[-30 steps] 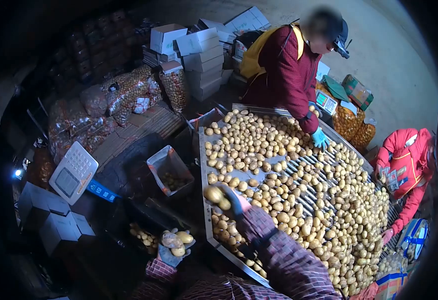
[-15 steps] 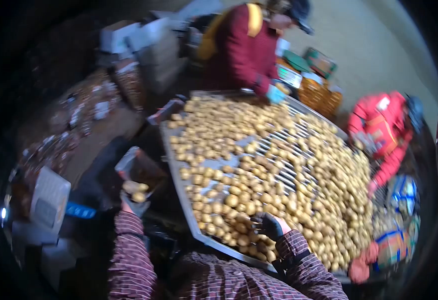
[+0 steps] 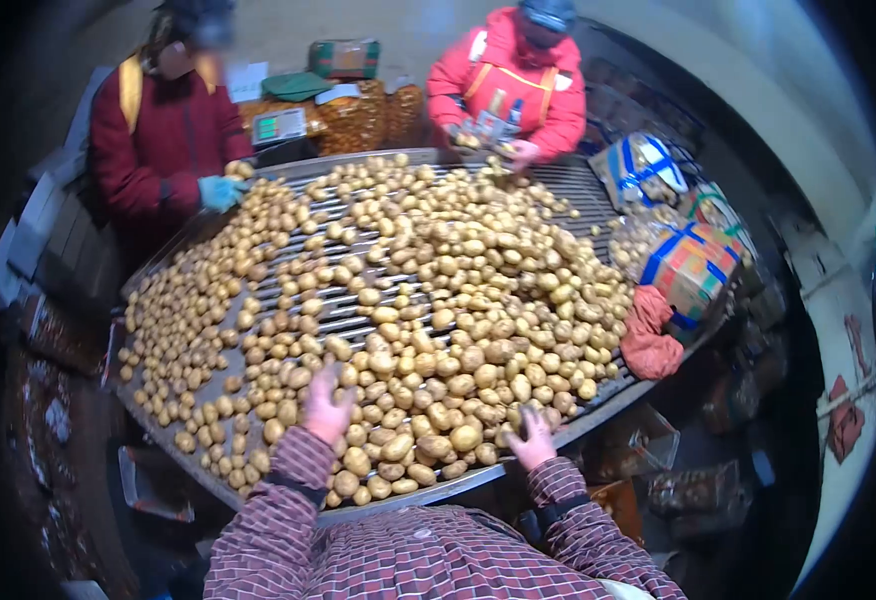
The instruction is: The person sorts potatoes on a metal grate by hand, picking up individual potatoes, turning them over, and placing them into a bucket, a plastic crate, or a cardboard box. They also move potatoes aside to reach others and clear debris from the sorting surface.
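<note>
Many potatoes (image 3: 478,350) lie heaped on a slatted metal sorting table (image 3: 353,322) in front of me. My left hand (image 3: 328,408) rests at the near left part of the heap, fingers stretched forward over the potatoes and holding none that I can see. At the near edge, right of centre, my right hand (image 3: 531,440) has its fingers spread against the potatoes. Dark coverings show on the fingers of both hands. Whether either palm touches a potato is hidden.
Across the table stand a person in maroon (image 3: 163,140) and another in a red jacket (image 3: 508,85). A digital scale (image 3: 280,126) and filled sacks (image 3: 358,118) stand behind it. A blue-strapped package (image 3: 693,265) and a pink cloth (image 3: 650,335) lie at the right edge.
My view has swung right. My left hand, which held potatoes above a box at the left, is now over the table without them. My right hand remains at the heap's near side.
</note>
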Demonstrator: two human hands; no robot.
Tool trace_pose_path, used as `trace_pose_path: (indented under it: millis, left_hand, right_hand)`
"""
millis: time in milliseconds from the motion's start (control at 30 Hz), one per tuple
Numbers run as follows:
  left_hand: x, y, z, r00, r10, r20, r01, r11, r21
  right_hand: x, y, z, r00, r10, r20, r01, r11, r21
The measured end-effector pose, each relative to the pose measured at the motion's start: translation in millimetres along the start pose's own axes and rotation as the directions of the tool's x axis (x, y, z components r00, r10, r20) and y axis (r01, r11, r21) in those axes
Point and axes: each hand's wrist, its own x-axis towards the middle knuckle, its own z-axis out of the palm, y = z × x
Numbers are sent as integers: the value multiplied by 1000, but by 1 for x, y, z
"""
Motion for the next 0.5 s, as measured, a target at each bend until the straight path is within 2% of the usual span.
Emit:
trace_pose_path:
  millis: [33,67,100,133,200,233,267,333,367,400,467,500]
  left_hand:
    - [4,30,26,977,60,206,-60,998,-3]
    - [7,59,49,908,115,402,-118,993,-16]
    - [2,73,75,820,273,503,-358,930,78]
    - [-6,85,98,691,396,605,-581,802,140]
    - [-24,121,124,463,359,810,-729,674,117]
    - [-30,124,137,403,365,839,-791,600,119]
    - [-33,120,145,369,311,876,-817,557,146]
    - [-30,126,146,442,210,872,-732,646,215]
    - [-33,120,150,483,175,858,-727,626,281]
    - [-33,120,149,518,160,840,-702,641,310]
    - [-34,123,144,567,186,802,-686,645,336]
    - [-36,120,144,610,152,778,-654,652,385]
  right_hand:
    - [-12,-8,-1,995,1,98,0,1000,-8]
    - [-17,-18,-6,986,-58,159,86,980,-177]
    - [-22,-26,-12,975,-93,202,135,969,-205]
    - [-23,-29,-16,960,-127,249,186,955,-230]
    - [-21,-26,-19,966,-108,234,147,977,-156]
    - [-17,-27,-24,973,-99,208,119,989,-86]
    - [-9,-29,-30,981,-75,178,94,991,-101]
    - [16,-16,-32,993,-98,66,101,994,-40]
    - [34,-17,-36,996,-88,32,88,996,11]
    - [54,-27,-45,998,-45,34,45,999,1]
    - [99,-14,-29,986,-134,-94,135,991,5]
    - [120,-15,-25,991,-113,-74,117,992,51]
